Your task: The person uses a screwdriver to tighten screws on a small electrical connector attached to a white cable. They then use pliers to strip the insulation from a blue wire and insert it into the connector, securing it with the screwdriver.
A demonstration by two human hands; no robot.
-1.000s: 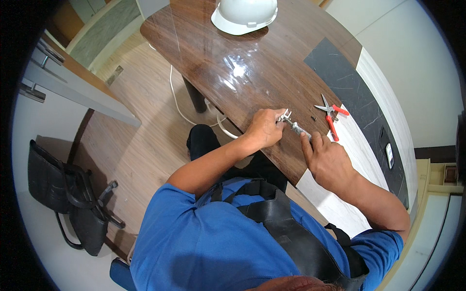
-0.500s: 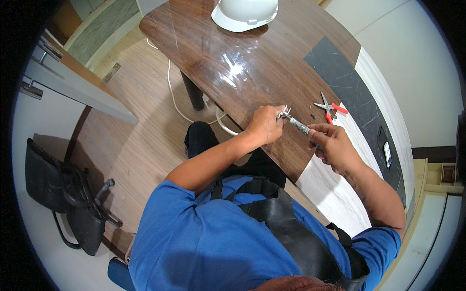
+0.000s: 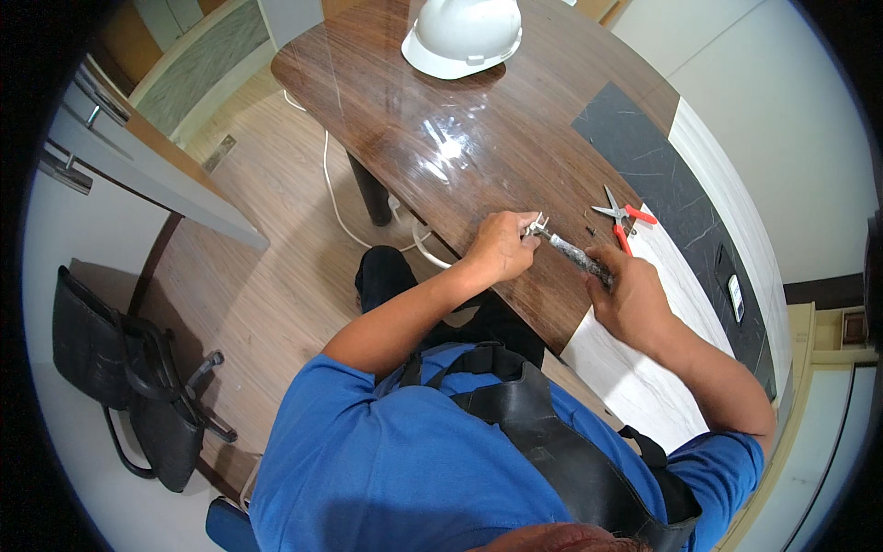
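Observation:
Above the near edge of the brown table, my left hand (image 3: 503, 247) pinches the silver jaw end of an adjustable wrench (image 3: 577, 255). Its grey, mottled handle slants down to the right, into my right hand (image 3: 633, 294). There the thumb and fingers close around the handle's end. Just beyond my right hand lie red-handled scissors (image 3: 623, 215) with the blades spread. A few small dark bits (image 3: 590, 227) rest on the wood beside them. What the wrench's jaws hold, if anything, is too small to make out.
A white hard hat (image 3: 463, 39) sits at the far side of the table (image 3: 386, 101). On the dark stone strip at right lies a small white-faced device (image 3: 735, 298). A black chair (image 3: 129, 377) stands at left, and a white cable (image 3: 329, 184) runs along the floor.
The view has shifted slightly, so the table appears lower. My right hand's grip has loosened and slid toward the handle's end, baring more of it. My left hand stays at the jaws.

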